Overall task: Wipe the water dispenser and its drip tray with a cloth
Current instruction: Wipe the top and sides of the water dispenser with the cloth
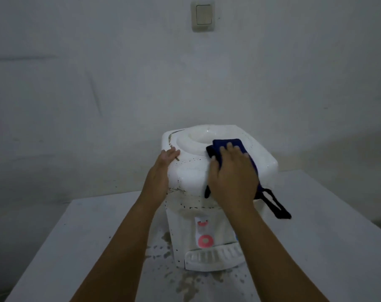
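Stains spot the desk [316,247] below the tray [211,258]. Right hand [233,177] presses the cloth [226,142] flat on the dispenser [189,171]; left hand [161,168], fingers relaxed, steadies it. A hard push could tip the dispenser, or the cloth's dangling loop could snag.

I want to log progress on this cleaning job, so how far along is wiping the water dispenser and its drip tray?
Early, it seems. Nothing looks finished: the water dispenser shows dark specks on its top and front. In hand: the right hand presses a blue cloth on the top beside the bottle well, while the left hand steadies the left side. Left: the front panel and drip tray, not yet touched.
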